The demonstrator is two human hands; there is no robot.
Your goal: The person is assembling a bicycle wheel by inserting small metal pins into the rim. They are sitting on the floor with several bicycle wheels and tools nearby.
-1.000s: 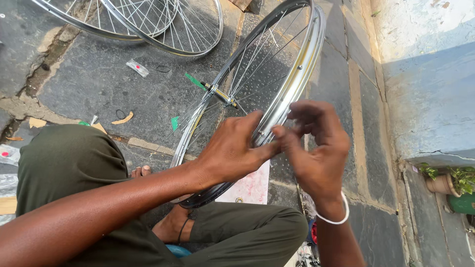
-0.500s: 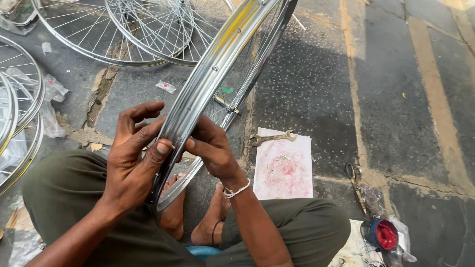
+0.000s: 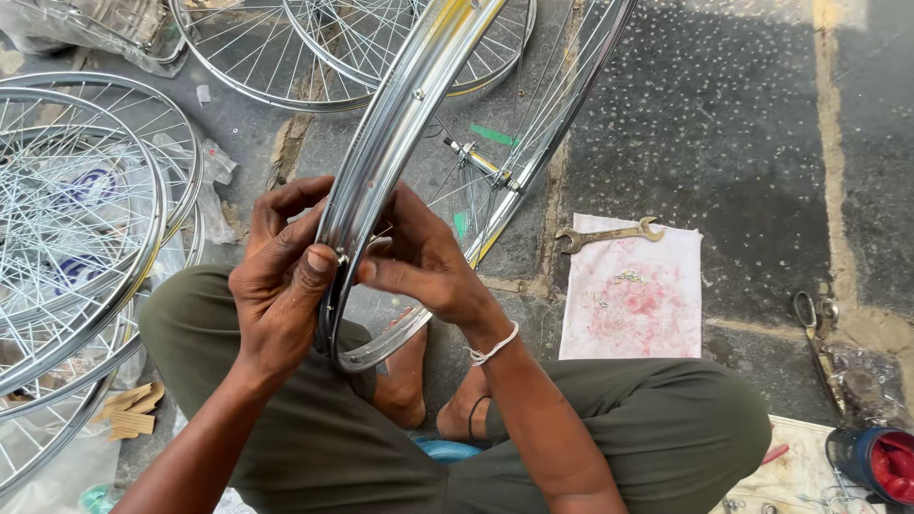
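Observation:
A shiny chrome bicycle wheel rim (image 3: 400,114) with thin spokes stands upright on edge between my knees, its hub (image 3: 481,160) behind it. My left hand (image 3: 281,286) grips the rim's near edge, thumb pressed on its outer face by a small nipple. My right hand (image 3: 419,266) reaches inside the rim from the right, fingers pinched at the same spot on the inner side. I sit cross-legged in olive trousers.
Several finished spoked wheels (image 3: 76,219) lie stacked at left and more at the top (image 3: 314,57). A pale cloth (image 3: 633,305) at right holds small nipples and a double-ended spanner (image 3: 609,234). Pliers (image 3: 814,328) and a blue-red container (image 3: 871,462) sit at far right.
The view has swung from the right side to looking down the rim. Both hands stay on the rim's lower edge, and the rim has turned slightly between them.

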